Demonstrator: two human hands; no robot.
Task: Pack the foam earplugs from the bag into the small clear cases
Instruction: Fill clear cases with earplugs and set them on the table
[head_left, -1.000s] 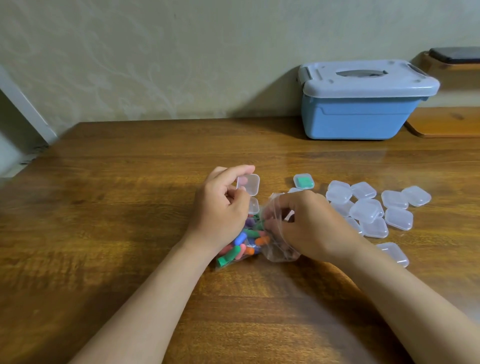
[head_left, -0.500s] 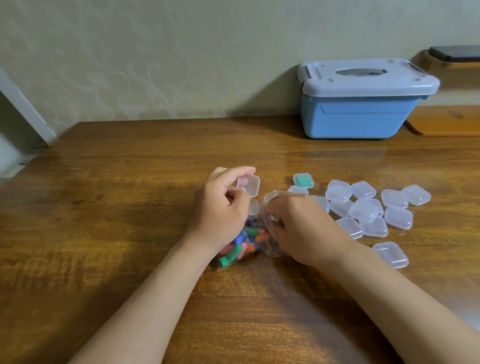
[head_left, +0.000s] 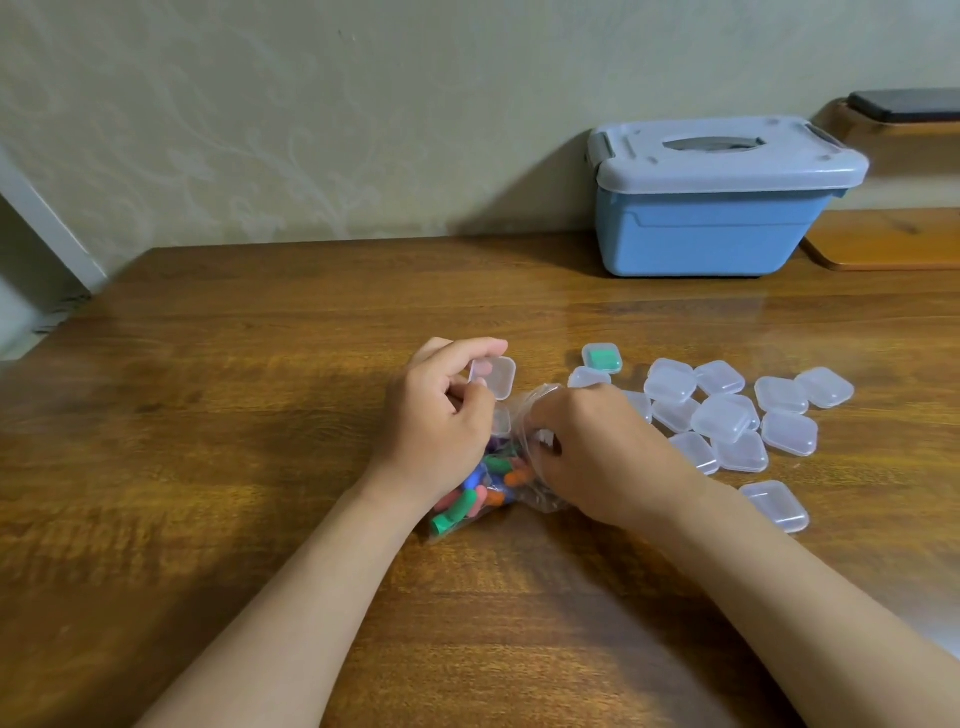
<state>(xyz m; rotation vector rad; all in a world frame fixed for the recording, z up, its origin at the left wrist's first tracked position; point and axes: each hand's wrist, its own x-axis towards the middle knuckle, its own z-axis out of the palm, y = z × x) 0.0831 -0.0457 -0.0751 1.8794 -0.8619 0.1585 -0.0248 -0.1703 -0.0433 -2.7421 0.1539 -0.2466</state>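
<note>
A clear plastic bag (head_left: 540, 499) of coloured foam earplugs (head_left: 480, 488) lies on the wooden table (head_left: 260, 415) between my hands. My left hand (head_left: 441, 426) holds a small clear case (head_left: 496, 376) with its lid open, pinched between thumb and fingers, just above the bag. My right hand (head_left: 587, 452) has its fingers pushed into the bag's mouth, fingertips hidden by the plastic. To the right lies a pile of several empty clear cases (head_left: 727, 415). One closed case with green earplugs (head_left: 601, 357) sits behind the pile's left end.
A blue storage box with a grey lid (head_left: 717, 208) stands at the back against the wall. A wooden shelf (head_left: 893, 239) with a dark object on its upper level is at the far right. The table's left edge runs at the left.
My right hand has shifted slightly left and deeper into the bag. My left hand and its open case have stayed in place.
</note>
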